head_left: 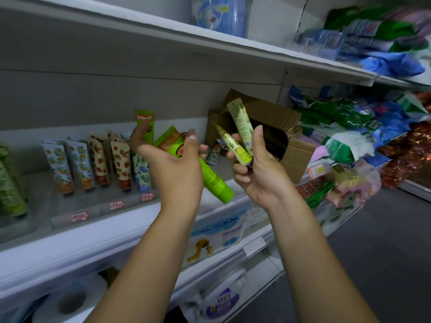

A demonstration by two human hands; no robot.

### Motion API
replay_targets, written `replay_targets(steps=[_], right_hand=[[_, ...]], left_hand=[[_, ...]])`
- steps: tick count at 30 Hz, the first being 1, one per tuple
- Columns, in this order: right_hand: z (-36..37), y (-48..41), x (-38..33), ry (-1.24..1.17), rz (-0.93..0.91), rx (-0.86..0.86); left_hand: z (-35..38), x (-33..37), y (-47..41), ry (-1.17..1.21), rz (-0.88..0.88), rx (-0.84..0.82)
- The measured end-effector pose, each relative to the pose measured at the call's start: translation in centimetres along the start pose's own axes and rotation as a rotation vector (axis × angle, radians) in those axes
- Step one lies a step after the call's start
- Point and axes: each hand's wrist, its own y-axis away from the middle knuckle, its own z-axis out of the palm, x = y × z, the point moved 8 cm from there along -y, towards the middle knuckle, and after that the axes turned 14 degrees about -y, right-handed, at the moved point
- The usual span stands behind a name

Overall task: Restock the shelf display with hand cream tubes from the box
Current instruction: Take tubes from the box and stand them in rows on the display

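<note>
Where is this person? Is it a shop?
Most likely a small shop. White shelves carry red price tags along the front edge, hand cream tubes stand in a neat row, and an opened cardboard box of stock sits beside them.

We hold two left-hand tubes (211, 179) in our left hand (172, 164) and two right-hand tubes (241, 129) in our right hand (258, 169), both hands in front of the mid shelf (39, 183). The cardboard box (296, 150) sits on that shelf, behind & right of our right hand, opening facing us. A row of standing tubes (93, 159) is on the shelf left of our left hand, w/ price tags (116, 204) on the front rail below them. Packaged bags (345, 143) lie right of the box. A toilet paper roll (70, 304) sits on a lower shelf, bottom left.
</note>
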Motion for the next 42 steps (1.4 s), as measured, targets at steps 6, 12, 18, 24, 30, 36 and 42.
replay_targets(steps=[6,12,18,24,30,36,42], right_hand=[[6.0,4.9,3.4,-0.04,0.032,-0.146],[10.9,9.2,8.2,0.222,0.018,-0.242],[15.3,11.9,14.0,0.289,0.104,-0.33],[16.8,12.7,19.5,0.215,0.196,-0.246],[16.3,14.0,21.6,0.088,0.213,-0.187],[15.3,14.1,22.1,0.152,0.177,-0.185],[15.7,13.9,21.5,0.349,0.132,-0.285]], left_hand=[[-5.9,0.3,1.8,0.021,-0.16,-0.025],[-13.2,2.2,2.6,-0.006,-0.157,-0.049],[-20.1,1.5,3.3,0.043,-0.247,0.019],[-27.3,1.3,3.8,0.029,-0.303,0.163],[-29.4,0.7,4.5,-0.093,-0.275,0.151],[-29.6,0.0,4.9,-0.155,-0.282,0.154],[-30.4,0.6,4.1,-0.208,-0.265,0.149]])
